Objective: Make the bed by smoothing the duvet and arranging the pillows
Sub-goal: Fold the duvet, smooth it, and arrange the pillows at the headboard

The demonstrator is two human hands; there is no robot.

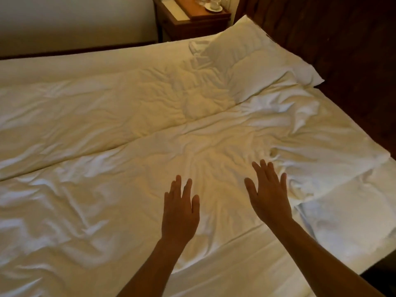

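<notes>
The near duvet (150, 200) lies spread under and all around both hands, thick with creases that fan out from the patch between them, its upper corner bunched just beyond the right hand (269, 197). A second duvet (96, 108) lies further out past the fingertips, the two meeting along a seam that runs diagonally ahead of the hands. The one pillow (257, 65) in view sits well beyond the right hand, at the head of the bed, angled and partly overlapping the far duvet. Each grip is fully spread, fingers straight, holding nothing; whether the palms press the cloth or hover just over it cannot be told, for the left hand (180, 215) and the right both blur a little. The likely trouble is that flat strokes pushed outward only herd the wrinkles toward the bunched corner to the right, deepening that fold and exposing more of the bare sheet (353, 211) beside the right wrist. A hard sweep forward could also drag the near duvet across the seam. The nightstand (192, 20) with its cup (215, 2) stands far off, out of harm's way.
</notes>
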